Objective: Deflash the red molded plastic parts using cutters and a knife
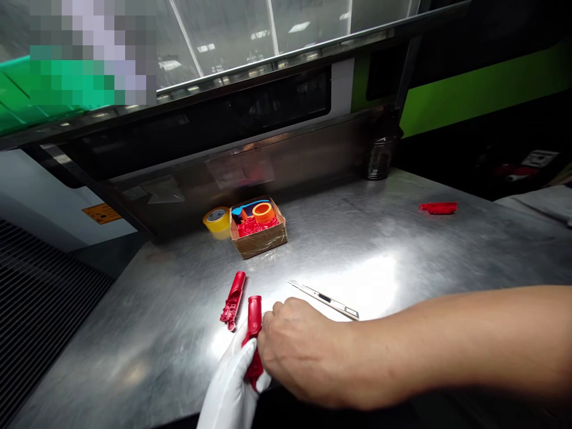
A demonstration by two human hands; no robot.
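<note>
Three red molded parts, two hands, one cutter, one box, one roll of tape, all at or on a metal table (170, 286).

Item one: held red part (254, 316), at the near edge, middle of the scene. Long axis runs near to far, its rounded tubular end pointing far. Gripped by the left hand (236, 381), in a white glove, thumb pressed over the part's near half; the fingers beneath are mostly hidden.

Right hand (304, 351), bare: against the right side of the same part, fingers curled inward, knuckles up. Fingertips hidden; whether they pinch anything cannot be told. Governing relation: the part lies directly left of the right fingers, its length crossing the line of the right forearm, with both hands close upon it.

Item two: loose red part (234, 301), just left and far of the first, tubular end also far.

Item three: slim cutter (324, 300), just beyond the right hand, slanting from far left to near right.

Item four: cardboard box (263, 243), farther off, containing an orange ring (263, 212) and small red pieces; yellow tape roll (216, 221) beside it, left.

Item five: outlying red part (440, 208), far right, well apart.
</note>
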